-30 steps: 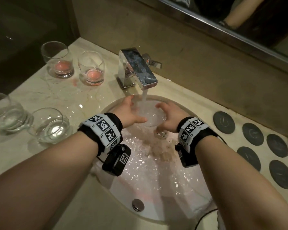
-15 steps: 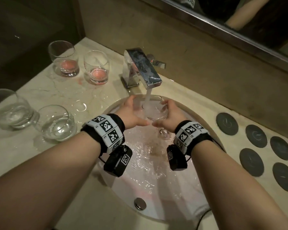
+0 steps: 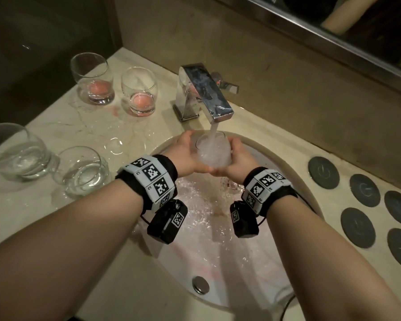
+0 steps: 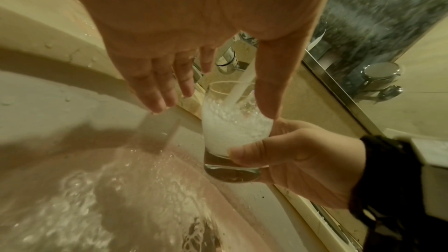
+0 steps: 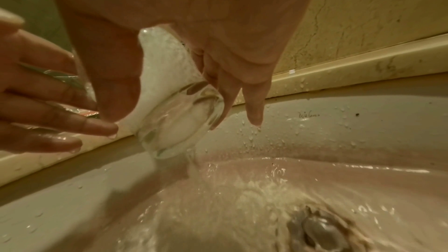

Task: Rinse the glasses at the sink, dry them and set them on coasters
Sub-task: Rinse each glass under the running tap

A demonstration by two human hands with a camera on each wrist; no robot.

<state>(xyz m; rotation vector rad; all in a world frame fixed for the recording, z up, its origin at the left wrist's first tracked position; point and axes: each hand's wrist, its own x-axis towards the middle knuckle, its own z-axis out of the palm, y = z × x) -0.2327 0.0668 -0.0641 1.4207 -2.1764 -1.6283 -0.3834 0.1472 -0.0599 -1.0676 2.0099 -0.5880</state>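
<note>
Change: since a second ago both hands have lifted the glass (image 3: 214,150) from low in the basin up under the spout, and it now froths white with water.
Glass: upright or slightly tilted over the sink (image 3: 287,163), right below the faucet (image 3: 204,93), the stream falling into its mouth.
Right hand (image 3: 239,158): wrapped round the lower right side of the glass, thumb across its base.
Left hand (image 3: 185,156): fingers straight and relaxed beside the glass's left side, thumb against its wall.
Left counter: two glasses with pink residue (image 3: 92,79) far; two clear glasses (image 3: 81,170) near.
Right counter: dark round coasters (image 3: 323,172) in rows.
</note>
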